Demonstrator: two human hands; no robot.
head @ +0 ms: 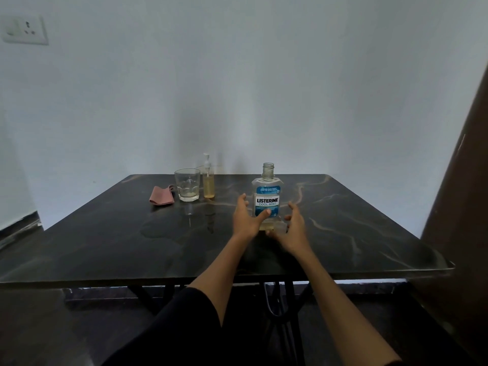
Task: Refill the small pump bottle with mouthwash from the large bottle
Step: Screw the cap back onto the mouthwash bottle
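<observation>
The large mouthwash bottle point(268, 196) stands upright near the middle of the dark marble-pattern table point(356, 233), with no cap on it and a little pale liquid at the bottom. My left hand point(245, 219) is cupped at its left side, fingers spread and thumb in front of the label. My right hand point(293, 228) is low at the bottle's right, fingers apart, slightly blurred. Neither hand clearly clasps the bottle. The small pump bottle point(208, 182) stands further back to the left, pump head on, about half full of yellowish liquid.
A drinking glass point(187, 184) with a little liquid stands just left of the pump bottle. A folded pink cloth point(162, 198) lies left of the glass. A wet patch point(158, 229) shines on the table's left part. A brown panel point(459, 207) rises at the right.
</observation>
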